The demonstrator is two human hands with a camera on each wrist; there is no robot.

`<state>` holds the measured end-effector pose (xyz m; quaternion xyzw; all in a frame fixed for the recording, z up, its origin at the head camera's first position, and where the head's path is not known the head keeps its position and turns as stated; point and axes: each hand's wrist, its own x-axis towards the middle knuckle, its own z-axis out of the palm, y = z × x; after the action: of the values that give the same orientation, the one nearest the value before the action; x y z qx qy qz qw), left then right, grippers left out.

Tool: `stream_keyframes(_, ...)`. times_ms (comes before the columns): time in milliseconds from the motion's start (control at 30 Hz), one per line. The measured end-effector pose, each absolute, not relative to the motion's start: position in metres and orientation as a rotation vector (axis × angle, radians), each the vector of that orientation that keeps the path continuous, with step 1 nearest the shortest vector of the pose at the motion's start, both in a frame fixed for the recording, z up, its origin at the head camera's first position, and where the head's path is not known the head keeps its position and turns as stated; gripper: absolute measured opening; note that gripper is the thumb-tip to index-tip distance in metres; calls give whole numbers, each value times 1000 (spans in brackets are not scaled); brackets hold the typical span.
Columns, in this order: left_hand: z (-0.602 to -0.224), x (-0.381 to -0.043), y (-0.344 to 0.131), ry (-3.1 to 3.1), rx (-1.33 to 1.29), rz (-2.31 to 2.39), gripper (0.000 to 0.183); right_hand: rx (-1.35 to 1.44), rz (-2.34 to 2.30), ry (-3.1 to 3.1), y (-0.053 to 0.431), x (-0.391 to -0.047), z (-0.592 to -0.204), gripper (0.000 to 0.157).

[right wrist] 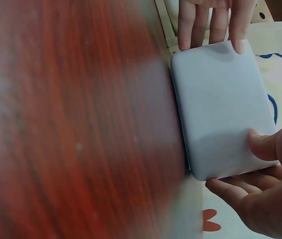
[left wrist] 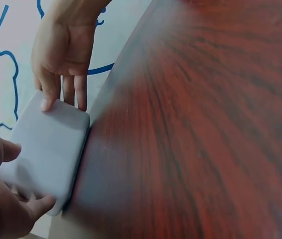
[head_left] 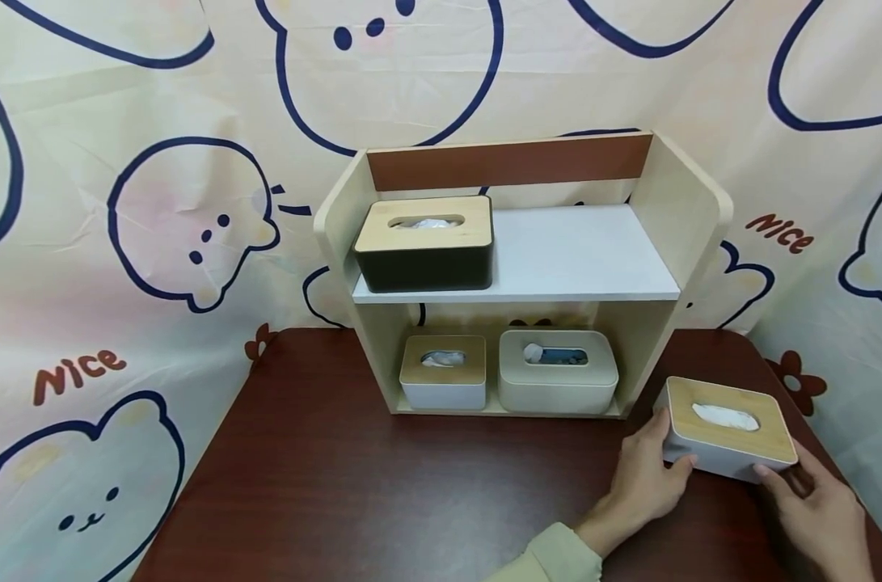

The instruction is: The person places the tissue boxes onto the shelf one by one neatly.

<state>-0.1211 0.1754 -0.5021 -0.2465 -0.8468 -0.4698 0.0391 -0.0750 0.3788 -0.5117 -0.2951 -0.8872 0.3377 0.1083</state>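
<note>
At the right of the table in the head view, a white tissue box (head_left: 727,446) with a wood-look lid is gripped by both hands. My left hand (head_left: 647,473) holds its left end, thumb against the front face. At the opposite end my right hand (head_left: 819,509) holds the box, its thumb (head_left: 771,478) near the front corner. A white tissue (head_left: 726,417) shows in the lid's oval slot. Both wrist views show the box's plain pale front (left wrist: 51,144) low at the tabletop, with fingers at either end (right wrist: 230,191).
A two-tier shelf (head_left: 702,218) stands at the back of the dark wooden table (head_left: 382,493). A black tissue box (head_left: 426,267) is on its upper left; a small white one (head_left: 444,394) and a cream one (head_left: 557,392) sit below. Patterned cloth (head_left: 193,347) hangs behind.
</note>
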Motion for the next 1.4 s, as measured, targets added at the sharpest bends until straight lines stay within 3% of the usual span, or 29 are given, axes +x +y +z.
stream_keyframes(633, -476, -93, 127, -2537, -720, -1438, 56, -911, 838, -2724, 332, -32, -471, 79)
stream_keyframes(1033, -455, -80, 85, -2437, -714, -1546, 58, -698, 766, -2624, 296, -20, -454, 75)
stream_keyframes(1400, -443, -81, 46, -2384, -644, -1737, 59, -535, 887, -2601, 265, -30, -439, 76)
